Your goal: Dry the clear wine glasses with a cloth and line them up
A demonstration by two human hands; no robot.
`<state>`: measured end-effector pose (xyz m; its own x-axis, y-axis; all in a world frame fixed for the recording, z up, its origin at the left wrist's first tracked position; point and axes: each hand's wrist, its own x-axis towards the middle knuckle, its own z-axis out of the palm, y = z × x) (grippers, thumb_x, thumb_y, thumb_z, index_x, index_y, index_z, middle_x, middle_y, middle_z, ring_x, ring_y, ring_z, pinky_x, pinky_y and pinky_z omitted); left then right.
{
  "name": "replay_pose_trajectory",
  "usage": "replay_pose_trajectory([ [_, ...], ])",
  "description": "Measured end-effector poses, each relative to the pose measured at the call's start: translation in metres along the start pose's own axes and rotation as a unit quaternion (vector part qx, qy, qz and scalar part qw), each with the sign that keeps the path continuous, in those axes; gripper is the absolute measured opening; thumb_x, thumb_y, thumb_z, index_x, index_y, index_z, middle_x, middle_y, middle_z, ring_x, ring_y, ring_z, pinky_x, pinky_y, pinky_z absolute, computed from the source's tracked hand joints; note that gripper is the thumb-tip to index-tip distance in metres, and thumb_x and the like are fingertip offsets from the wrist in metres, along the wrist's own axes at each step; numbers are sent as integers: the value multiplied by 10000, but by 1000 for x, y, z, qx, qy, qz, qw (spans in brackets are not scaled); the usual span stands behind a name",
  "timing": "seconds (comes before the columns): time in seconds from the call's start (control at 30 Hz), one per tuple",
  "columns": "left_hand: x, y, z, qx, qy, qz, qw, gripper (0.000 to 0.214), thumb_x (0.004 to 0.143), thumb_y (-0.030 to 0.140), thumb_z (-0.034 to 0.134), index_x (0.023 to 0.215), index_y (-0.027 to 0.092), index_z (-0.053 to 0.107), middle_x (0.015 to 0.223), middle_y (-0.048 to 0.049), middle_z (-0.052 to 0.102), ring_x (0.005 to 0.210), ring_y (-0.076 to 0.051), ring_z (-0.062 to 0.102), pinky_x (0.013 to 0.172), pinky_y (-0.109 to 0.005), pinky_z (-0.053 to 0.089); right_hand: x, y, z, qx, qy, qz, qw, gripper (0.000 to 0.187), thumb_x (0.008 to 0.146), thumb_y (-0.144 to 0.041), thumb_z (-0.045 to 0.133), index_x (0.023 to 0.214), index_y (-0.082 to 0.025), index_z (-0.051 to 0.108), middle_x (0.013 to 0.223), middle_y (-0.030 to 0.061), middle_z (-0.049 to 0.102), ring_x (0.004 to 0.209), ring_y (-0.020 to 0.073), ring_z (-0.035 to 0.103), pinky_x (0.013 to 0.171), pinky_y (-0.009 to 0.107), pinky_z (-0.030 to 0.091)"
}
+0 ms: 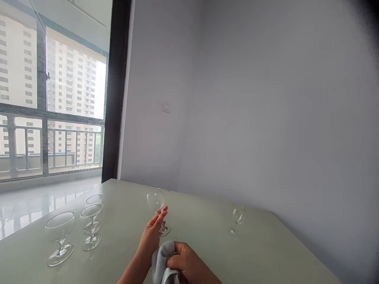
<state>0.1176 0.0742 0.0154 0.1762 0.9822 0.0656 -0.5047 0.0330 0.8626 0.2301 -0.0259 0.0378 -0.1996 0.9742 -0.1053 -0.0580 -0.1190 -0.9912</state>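
Note:
My left hand (pixel 154 230) is closed around the stem of a clear wine glass (pixel 155 200), which tilts slightly with its bowl up and its round foot below my fingers. Whether the foot touches the table is hard to tell. Just to the right and nearer to me, my right hand (pixel 186 258) grips a bunched grey cloth (pixel 162 260) between thumb and fingers. The cloth hangs in folds below the glass, apart from its bowl.
On the left of the pale green table (pixel 124 260) stand several stemmed glasses, the closest being a wide-bowled glass (pixel 60 232). Another upright glass (pixel 237 215) is on the right, toward the wall (pixel 266 118). A window (pixel 71 94) lies beyond the table's left edge.

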Motion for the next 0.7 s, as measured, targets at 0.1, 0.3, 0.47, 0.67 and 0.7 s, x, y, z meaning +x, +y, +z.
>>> replay_pose_trajectory([
  [0.1,-4,5,-3,64,5,30,998,328,681,488,663,891,240,706,1315,-53,534,1303,-279,327,1067,-412,248,7,6,-13,-324,139,-64,934,242,581,-196,597,814,-193,664,709,15,616,657,178,546,608,282,404],
  [0.3,-22,-7,13,170,-71,45,982,328,676,488,656,911,265,708,1382,-48,455,1270,-306,383,1047,-434,303,19,4,-21,-426,276,-185,841,269,640,-128,598,881,-210,686,796,39,644,749,189,596,698,286,442],
  [0.47,-28,-30,23,193,-146,33,970,353,670,509,639,916,266,713,1372,-52,473,1299,-291,350,1053,-404,311,16,3,-22,-374,236,-206,873,179,701,-144,544,777,-207,692,721,10,687,669,154,613,604,223,412],
  [0.67,-26,-58,16,330,-137,38,933,476,727,572,514,1092,288,622,1211,-51,618,1175,-262,499,985,-390,371,-9,-3,-76,-340,339,-158,863,156,737,-250,527,716,-184,667,638,10,673,582,155,592,562,230,416],
  [0.7,-28,-61,16,364,-134,36,921,428,739,569,493,1020,288,651,1153,-49,649,1136,-262,526,961,-379,383,-17,-3,-93,-340,363,-148,855,175,745,-272,514,708,-183,659,644,17,672,590,165,595,569,240,420],
])
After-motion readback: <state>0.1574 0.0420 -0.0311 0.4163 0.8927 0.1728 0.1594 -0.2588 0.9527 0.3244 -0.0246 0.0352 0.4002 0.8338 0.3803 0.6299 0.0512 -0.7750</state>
